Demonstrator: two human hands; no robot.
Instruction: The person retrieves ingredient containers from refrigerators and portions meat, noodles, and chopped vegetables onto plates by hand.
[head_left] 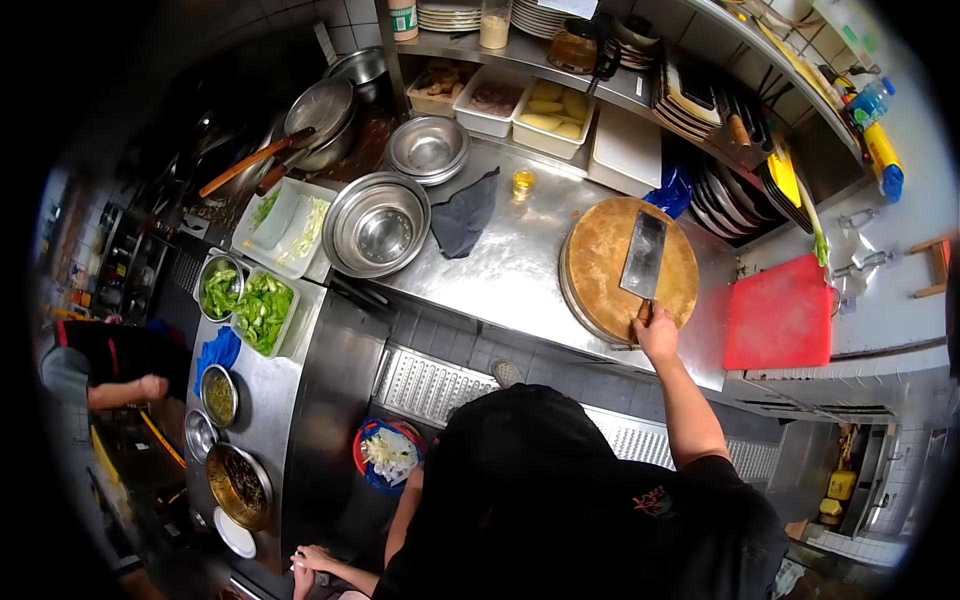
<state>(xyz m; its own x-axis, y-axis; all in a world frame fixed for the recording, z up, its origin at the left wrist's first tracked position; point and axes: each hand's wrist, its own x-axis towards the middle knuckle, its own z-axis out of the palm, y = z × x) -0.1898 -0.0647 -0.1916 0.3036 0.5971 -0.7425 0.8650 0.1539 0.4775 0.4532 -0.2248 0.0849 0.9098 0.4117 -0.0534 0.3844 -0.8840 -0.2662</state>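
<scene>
My right hand [655, 333] is closed around the wooden handle of a cleaver [643, 255]. Its broad grey blade lies over the round wooden chopping board [596, 262], pointing away from me. Of my left arm, only a bare forearm [403, 515] shows beside my black clothing; the hand itself is hidden. A red and blue basin [362, 455] with pale cut pieces in it stands low near that forearm. A red cutting board [780, 315] lies to the right of the round board. A small glass of yellow liquid [523, 184] stands farther back on the steel counter [500, 290].
Stacked steel bowls [345, 235] and a dark cloth [467, 215] sit on the counter's left. A tub of green leaves [265, 312] stands nearby. Potatoes fill a white tub [550, 112] under the shelf. Another person's hands [310, 558] are at lower left; another person's arm [125, 392] is far left.
</scene>
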